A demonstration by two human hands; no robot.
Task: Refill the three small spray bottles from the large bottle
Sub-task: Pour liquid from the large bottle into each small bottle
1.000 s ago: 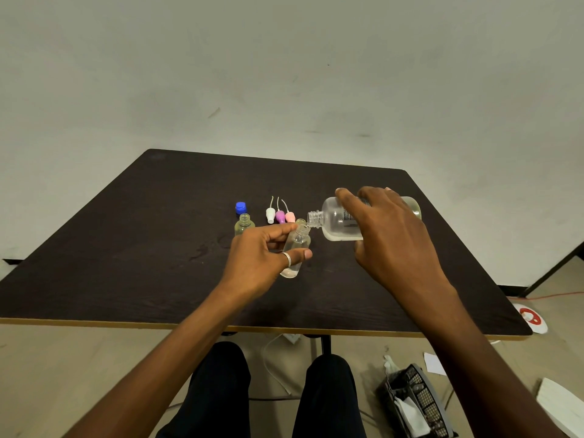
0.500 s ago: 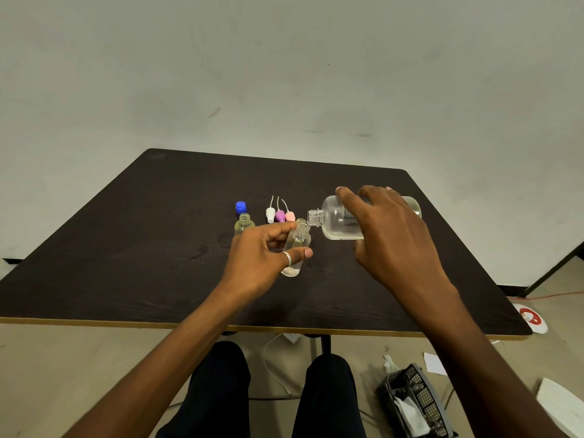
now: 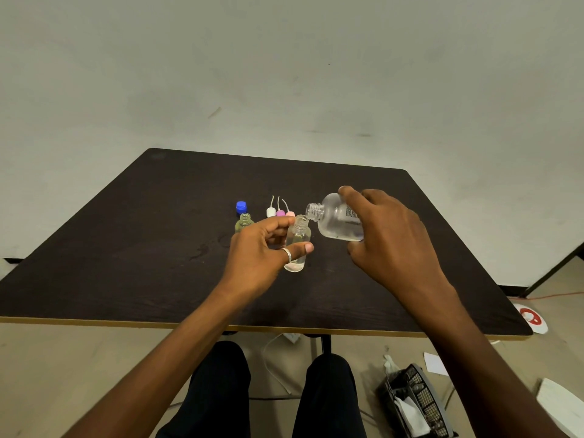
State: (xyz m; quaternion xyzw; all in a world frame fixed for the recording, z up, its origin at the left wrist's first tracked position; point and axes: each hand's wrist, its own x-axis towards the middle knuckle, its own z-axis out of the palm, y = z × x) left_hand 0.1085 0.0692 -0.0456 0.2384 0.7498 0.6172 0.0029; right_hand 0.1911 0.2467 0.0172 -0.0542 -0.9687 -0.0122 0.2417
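Spray bottle [image 3: 298, 235] sits pinched inside left grip [image 3: 259, 251].

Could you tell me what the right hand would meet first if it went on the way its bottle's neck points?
Probably the open mouth of the small spray bottle in the left hand; the large bottle in the right hand has its neck beside it, though depth is unclear.
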